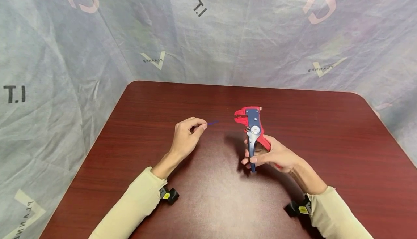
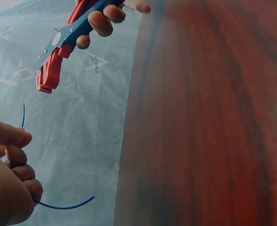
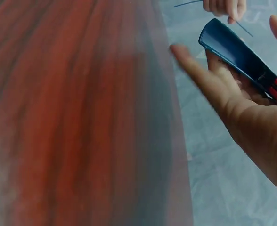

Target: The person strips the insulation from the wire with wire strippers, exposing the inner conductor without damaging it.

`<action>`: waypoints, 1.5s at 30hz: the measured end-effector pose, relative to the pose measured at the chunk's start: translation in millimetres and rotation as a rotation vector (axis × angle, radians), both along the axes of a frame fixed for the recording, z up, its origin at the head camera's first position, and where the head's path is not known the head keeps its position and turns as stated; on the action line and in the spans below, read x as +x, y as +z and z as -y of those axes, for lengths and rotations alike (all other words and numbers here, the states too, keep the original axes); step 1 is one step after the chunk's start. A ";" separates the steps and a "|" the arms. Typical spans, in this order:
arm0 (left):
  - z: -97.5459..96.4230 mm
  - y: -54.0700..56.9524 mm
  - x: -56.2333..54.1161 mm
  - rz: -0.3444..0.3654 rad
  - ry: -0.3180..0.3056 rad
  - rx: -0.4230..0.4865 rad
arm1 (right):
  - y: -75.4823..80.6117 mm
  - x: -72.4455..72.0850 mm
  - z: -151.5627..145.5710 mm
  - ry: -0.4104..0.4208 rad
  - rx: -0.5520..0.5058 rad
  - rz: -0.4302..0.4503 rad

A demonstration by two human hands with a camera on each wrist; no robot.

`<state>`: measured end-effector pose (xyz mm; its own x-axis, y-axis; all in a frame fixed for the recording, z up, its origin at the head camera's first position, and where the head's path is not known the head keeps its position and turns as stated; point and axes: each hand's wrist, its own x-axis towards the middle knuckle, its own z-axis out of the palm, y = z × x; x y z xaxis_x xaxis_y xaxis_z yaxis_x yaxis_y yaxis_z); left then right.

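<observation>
One blue wire (image 1: 213,123) sits pinched in my left hand (image 1: 188,136), an end poking out toward the red-and-blue wire stripper (image 1: 252,118) that my right hand (image 1: 277,155) grips, the tool's jaws near the wire's tip but not touching it.

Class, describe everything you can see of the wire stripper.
The wire stripper has a red head with parted jaws, a dark blue riveted body bearing a round pale label, and spread handles, one blue, one red. The blue looks like painted metal, the red like plastic. The right hand grips its handles, holding it roughly upright above the table, jaws facing the blue wire without contact.
</observation>
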<state>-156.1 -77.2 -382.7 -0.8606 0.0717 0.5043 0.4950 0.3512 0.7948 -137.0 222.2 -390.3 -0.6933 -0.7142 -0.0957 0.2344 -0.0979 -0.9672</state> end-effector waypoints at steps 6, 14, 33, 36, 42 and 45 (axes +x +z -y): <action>-2.3 4.0 -1.3 -0.012 0.000 0.009 | 6.0 0.2 11.2 0.038 -0.002 -0.025; -6.3 5.9 -4.4 -0.006 -0.017 0.035 | 2.1 -5.6 17.3 0.090 -0.100 -0.043; -10.8 9.3 0.5 0.075 -0.114 0.064 | 0.4 -5.9 20.2 0.173 -0.081 -0.035; -11.0 10.4 1.2 0.097 -0.131 0.082 | 1.4 -5.4 21.1 0.182 -0.081 -0.034; -11.9 13.1 2.6 0.159 -0.182 0.133 | 0.7 -4.5 22.8 0.213 -0.102 -0.022; -12.6 14.4 3.3 0.192 -0.202 0.155 | -0.3 -4.3 22.9 0.232 -0.122 -0.011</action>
